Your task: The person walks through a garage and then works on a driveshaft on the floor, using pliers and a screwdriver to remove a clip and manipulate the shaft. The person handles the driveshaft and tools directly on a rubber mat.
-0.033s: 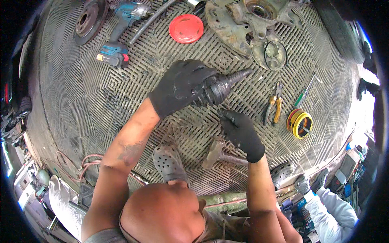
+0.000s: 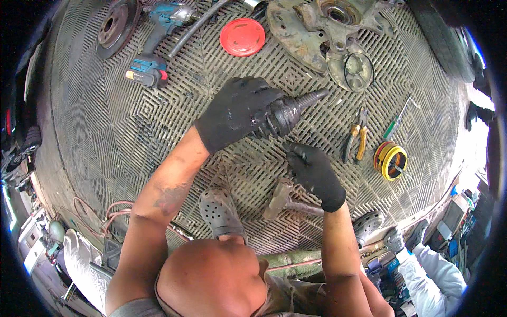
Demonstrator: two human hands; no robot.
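Note:
My left hand (image 2: 237,112), in a black glove, is closed round a dark CV joint (image 2: 285,116). The joint's splined stub (image 2: 312,99) points to the far right, and its ribbed rubber boot lies partly under my fingers. Just below and to the right of the boot is my right hand (image 2: 314,171), also gloved in black. Its fingers are curled together in a pinch near the boot's edge; whatever they hold, if anything, is too dark and small to name. Under my right wrist, a hammer (image 2: 280,199) lies on the slatted mat.
An impact wrench (image 2: 158,42), brake disc (image 2: 117,29) and red lid (image 2: 242,37) lie at the far side. A steering knuckle (image 2: 343,16) sits far right. Pliers (image 2: 356,138), a green-handled screwdriver (image 2: 392,129) and a yellow-rimmed tub (image 2: 390,160) are to the right.

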